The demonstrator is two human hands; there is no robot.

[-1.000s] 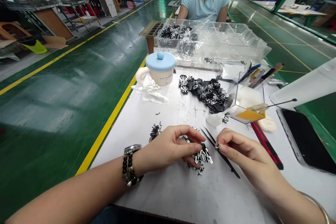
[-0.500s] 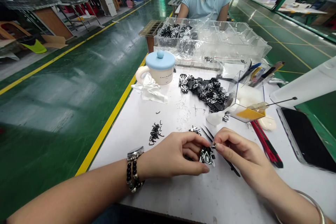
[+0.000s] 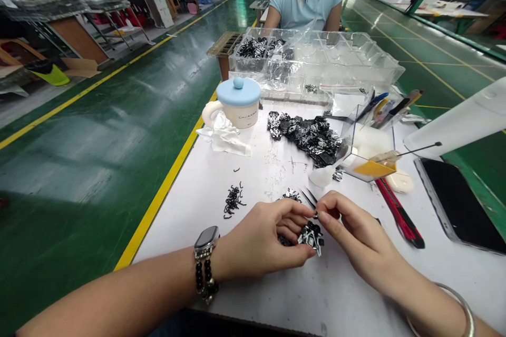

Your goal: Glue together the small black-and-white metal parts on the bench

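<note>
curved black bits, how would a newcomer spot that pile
On the white tabletop, find the blue-lidded cup. Nearer the camera, past the crumpled tissue, lies the small pile: thin, curved black bits, unlike the silver-and-black parts heap.

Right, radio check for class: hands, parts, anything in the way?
Left hand cupped around metal parts. Right hand pinched, contents unclear. Tweezers close by, partly hidden.

I pinch a tiny dark part (image 3: 315, 216) in my right hand (image 3: 351, 231) — fingertips hide most of it, so its shape is too small to tell. Just below it, a jumbled cluster of black and silver metal pieces (image 3: 311, 237) sits within the curl of my left hand (image 3: 263, 242), overlapping at mixed angles — some bright prongs slant toward me, and fingers cover the cluster's far left side.
</note>
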